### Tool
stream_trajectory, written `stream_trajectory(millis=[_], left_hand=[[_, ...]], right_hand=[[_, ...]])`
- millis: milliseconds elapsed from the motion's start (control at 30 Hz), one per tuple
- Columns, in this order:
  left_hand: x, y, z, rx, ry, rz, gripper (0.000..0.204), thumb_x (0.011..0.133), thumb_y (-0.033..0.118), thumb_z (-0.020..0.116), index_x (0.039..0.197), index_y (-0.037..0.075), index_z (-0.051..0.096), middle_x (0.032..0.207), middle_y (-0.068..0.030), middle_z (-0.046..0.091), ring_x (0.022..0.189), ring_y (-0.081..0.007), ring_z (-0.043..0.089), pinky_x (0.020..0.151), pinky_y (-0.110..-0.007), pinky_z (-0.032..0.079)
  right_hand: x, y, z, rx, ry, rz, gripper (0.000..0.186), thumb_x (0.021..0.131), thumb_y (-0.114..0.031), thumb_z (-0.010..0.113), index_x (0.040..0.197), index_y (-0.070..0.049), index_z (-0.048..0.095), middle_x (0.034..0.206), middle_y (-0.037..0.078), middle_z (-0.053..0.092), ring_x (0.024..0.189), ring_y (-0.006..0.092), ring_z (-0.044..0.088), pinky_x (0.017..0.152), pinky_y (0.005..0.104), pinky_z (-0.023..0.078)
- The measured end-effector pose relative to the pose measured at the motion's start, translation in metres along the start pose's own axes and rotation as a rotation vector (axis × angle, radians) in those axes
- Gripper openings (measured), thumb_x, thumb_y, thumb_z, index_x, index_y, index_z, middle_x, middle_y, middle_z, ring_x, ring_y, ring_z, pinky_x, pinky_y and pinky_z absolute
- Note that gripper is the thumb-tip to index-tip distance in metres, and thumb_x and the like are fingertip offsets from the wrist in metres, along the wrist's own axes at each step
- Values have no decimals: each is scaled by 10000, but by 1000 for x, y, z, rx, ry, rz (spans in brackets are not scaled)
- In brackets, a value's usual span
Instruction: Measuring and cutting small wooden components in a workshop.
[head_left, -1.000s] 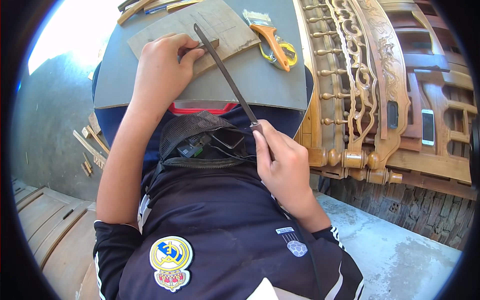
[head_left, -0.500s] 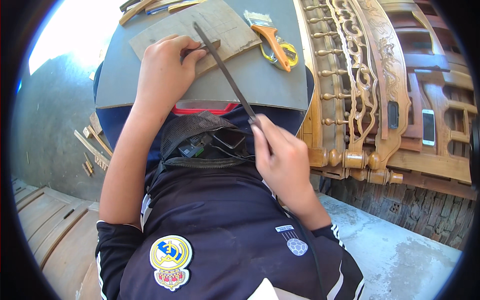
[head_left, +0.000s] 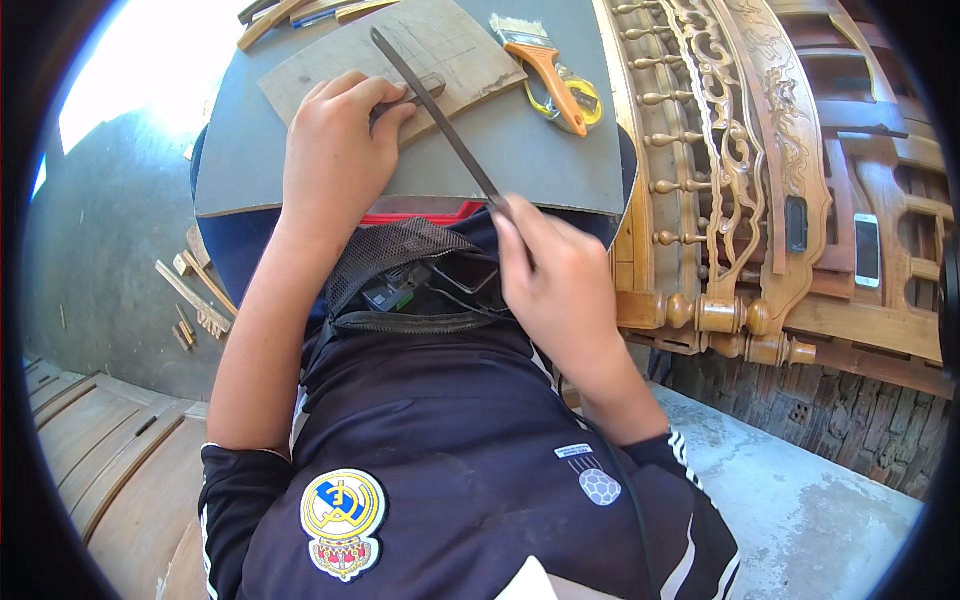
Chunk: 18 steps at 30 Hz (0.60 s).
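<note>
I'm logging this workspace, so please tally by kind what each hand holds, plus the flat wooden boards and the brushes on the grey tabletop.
Long dark tool in the right hand: 1
Small brownish piece in the left hand: 1
Flat wooden board: 1
Orange-handled brush: 1
Total: 4

Board (head_left: 455, 50) left of brush (head_left: 548, 70)

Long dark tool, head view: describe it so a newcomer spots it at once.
Find the grey work surface at the top centre, with a pale wooden board on it. The long dark tool slants across them in view, its lower end in the right hand. It is thin, straight and near-black, unlike the pale board or the orange-handled paintbrush to its right.
</note>
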<state>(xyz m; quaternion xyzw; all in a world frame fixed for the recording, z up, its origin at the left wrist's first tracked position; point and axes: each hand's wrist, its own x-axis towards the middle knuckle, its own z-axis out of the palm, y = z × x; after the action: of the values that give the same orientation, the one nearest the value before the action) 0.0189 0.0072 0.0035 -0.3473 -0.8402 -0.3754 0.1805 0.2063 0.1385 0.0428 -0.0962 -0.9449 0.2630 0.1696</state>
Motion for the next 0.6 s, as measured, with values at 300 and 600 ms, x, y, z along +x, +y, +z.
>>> stream_trajectory(millis=[300, 600], left_hand=[[-2, 1, -6, 34, -11, 55, 185, 832, 120, 801, 984, 16, 780, 904, -131, 729, 867, -333, 692, 817, -385, 534], [0, 4, -4, 30, -8, -18, 197, 843, 134, 797, 1010, 29, 788, 951, -133, 746, 885, -306, 705, 807, -377, 528]], right_hand=[[23, 1, 12, -23, 6, -4, 123, 984, -122, 620, 1034, -15, 654, 780, 186, 686, 690, 391, 690, 637, 477, 553], [-12, 1, -12, -50, -19, -30, 118, 978, -122, 623, 1045, -26, 638, 776, 179, 684, 668, 372, 697, 585, 463, 558]])
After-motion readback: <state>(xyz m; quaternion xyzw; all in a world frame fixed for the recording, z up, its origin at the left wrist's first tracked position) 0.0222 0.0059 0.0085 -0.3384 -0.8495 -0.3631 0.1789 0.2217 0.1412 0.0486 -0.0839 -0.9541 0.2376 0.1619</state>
